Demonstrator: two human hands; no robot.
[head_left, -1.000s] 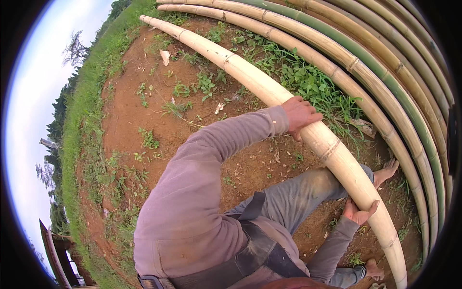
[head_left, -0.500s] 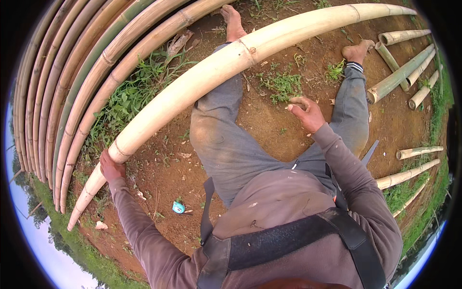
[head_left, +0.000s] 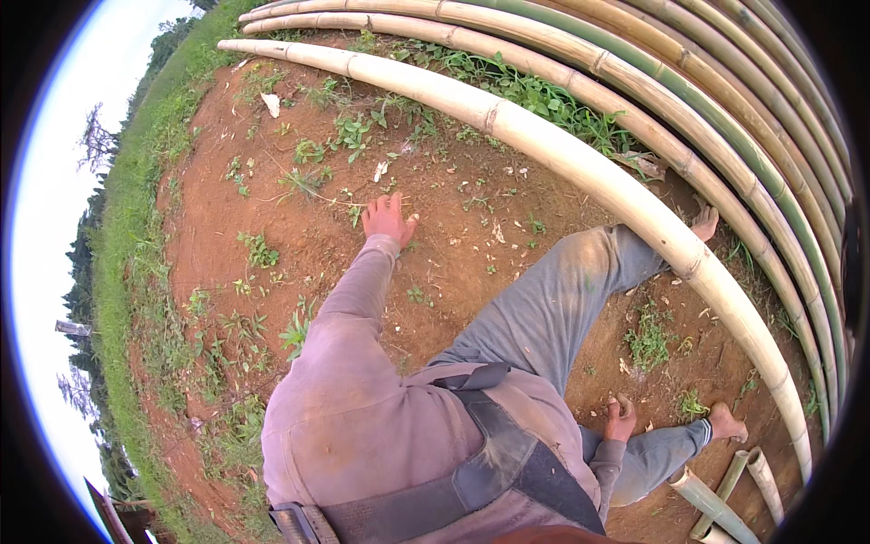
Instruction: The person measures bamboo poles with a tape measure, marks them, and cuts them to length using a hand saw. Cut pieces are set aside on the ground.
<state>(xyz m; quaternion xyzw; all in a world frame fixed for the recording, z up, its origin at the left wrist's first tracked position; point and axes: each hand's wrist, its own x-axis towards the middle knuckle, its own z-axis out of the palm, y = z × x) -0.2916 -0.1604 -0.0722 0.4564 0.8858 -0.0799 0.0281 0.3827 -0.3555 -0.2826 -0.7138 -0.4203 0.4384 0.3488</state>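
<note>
My left hand is stretched out over bare red soil, fingers spread, holding nothing. It is well apart from the long pale bamboo pole that curves across the ground to its right. My right hand hangs low beside my knee, fingers loosely bent and empty, just above the dirt. One bare foot rests against the pale pole. The other foot is planted on the soil near the pole's lower stretch. My grey trouser leg runs between them.
Several more bamboo poles, tan and green, lie side by side beyond the pale one. Short cut bamboo pieces lie at the lower right. Weeds dot the soil, and a grass bank borders the left.
My left hand has come off the pale bamboo pole and now reaches over bare soil. The view has swung round twice. My right hand has stayed empty.
</note>
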